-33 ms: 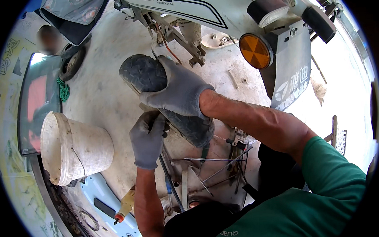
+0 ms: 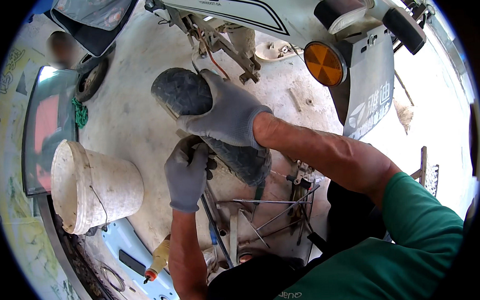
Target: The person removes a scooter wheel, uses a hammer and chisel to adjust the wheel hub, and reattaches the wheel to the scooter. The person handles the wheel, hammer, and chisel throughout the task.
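A small dark rubber tyre (image 2: 188,93) stands on edge on the concrete floor in front of me. My right hand (image 2: 225,116), in a grey glove, lies over its top and grips the tread. My left hand (image 2: 187,173), also gloved in grey, is closed on the tyre's lower left side, near the rim; what it grips there is hidden by the glove. The tyre's lower end (image 2: 246,163) shows between my two hands.
A white plastic bucket (image 2: 96,187) stands at the left. A scooter's white rear body with an orange reflector (image 2: 324,63) and grey mudguard (image 2: 370,92) is above right. Long metal tools (image 2: 263,212) lie on the floor below the tyre. An oil bottle (image 2: 160,258) lies lower left.
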`<state>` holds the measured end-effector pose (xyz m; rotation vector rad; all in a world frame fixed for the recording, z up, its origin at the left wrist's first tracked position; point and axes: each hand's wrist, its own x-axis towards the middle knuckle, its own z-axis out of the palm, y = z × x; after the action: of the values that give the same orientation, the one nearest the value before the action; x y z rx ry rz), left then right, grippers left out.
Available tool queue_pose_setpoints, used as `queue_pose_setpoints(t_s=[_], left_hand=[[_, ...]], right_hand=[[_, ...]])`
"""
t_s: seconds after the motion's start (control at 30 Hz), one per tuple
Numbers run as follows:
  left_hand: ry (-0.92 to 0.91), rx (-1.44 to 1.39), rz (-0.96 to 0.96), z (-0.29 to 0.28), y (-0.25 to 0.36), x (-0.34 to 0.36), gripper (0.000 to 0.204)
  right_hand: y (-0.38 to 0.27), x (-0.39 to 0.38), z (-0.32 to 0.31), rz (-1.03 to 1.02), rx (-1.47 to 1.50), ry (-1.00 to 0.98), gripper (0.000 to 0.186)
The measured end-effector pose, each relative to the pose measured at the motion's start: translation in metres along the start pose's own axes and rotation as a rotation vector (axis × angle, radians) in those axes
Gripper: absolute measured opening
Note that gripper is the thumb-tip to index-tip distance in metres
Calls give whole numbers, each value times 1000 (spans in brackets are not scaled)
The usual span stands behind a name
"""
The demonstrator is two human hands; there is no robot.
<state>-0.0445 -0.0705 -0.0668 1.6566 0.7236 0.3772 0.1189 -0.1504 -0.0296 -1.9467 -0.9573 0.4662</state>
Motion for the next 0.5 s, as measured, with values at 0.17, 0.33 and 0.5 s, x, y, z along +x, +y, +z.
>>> queue_pose_setpoints(t_s=[0.17, 0.33, 0.5], left_hand=[[-85, -192, -111, -5, 0, 0, 20], [-118, -283, -67, -11, -12, -5, 19], [-5, -21, 66, -2, -15, -3, 20]], right_hand=[[1, 0, 0, -11, -38, 26, 102], [-2, -1, -1, 5, -17, 9, 101], [-2, 0, 1, -18, 4, 7, 94]])
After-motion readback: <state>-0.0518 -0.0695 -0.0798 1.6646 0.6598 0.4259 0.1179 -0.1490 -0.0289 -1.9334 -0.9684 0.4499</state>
